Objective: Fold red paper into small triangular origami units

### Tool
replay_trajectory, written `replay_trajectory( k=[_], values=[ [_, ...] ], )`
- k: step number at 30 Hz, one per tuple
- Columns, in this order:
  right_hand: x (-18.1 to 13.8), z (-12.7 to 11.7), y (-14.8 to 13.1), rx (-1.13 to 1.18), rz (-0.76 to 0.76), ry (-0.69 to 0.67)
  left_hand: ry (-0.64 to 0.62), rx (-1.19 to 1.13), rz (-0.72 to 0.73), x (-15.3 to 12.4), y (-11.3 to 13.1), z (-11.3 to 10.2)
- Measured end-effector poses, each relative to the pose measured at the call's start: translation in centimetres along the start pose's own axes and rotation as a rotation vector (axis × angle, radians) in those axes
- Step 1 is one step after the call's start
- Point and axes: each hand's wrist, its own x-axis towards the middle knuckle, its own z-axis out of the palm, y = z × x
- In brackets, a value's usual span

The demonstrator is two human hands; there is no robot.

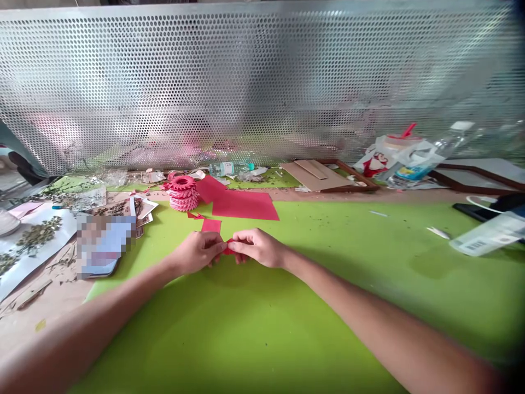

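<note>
Both hands meet over the green mat [287,306], pinching one small piece of red paper [228,247] between their fingertips. My left hand [199,251] is closed on its left side and my right hand [258,247] is closed on its right side. Just beyond the hands lies a small red paper rectangle [211,225]. Farther back are larger red paper sheets [241,205] and a stack of folded red and white paper rosettes [183,192].
A phone [102,246] lies at the left by dried plant cuttings on white paper [33,241]. A perforated metal screen [262,82] closes off the back. Along the back are a plastic bottle [229,167], cardboard pieces [315,174], wooden frames [476,175] and bags [394,156].
</note>
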Motion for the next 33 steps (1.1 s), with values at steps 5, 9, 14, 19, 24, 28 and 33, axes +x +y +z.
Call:
replay_trajectory(
  k=[5,9,14,19,24,28,33],
  values=[
    [0.1,-0.1,0.3,0.055,-0.052,0.039,0.02,0.044,0.087,-0.3,-0.1,-0.2],
    [0.0,-0.4,0.3,0.114,-0.063,0.086,0.182,0.283,0.284,-0.5,-0.5,-0.5],
    [-0.1,-0.2,-0.1,0.132,-0.078,0.086,0.185,0.484,0.451,-0.6,-0.5,-0.6],
    [-0.4,0.0,-0.3,0.099,-0.089,0.084,0.209,0.483,0.406,-0.5,-0.3,-0.6],
    [-0.7,0.1,-0.5,-0.048,-0.126,0.098,0.227,0.216,0.243,-0.2,-0.4,0.0],
    [-0.8,0.1,-0.7,-0.149,-0.119,0.119,0.243,-0.066,0.105,0.1,-0.5,0.5],
    [-0.9,0.1,-0.9,-0.102,-0.105,0.093,0.251,-0.234,0.09,0.3,-0.6,0.6]
  ],
)
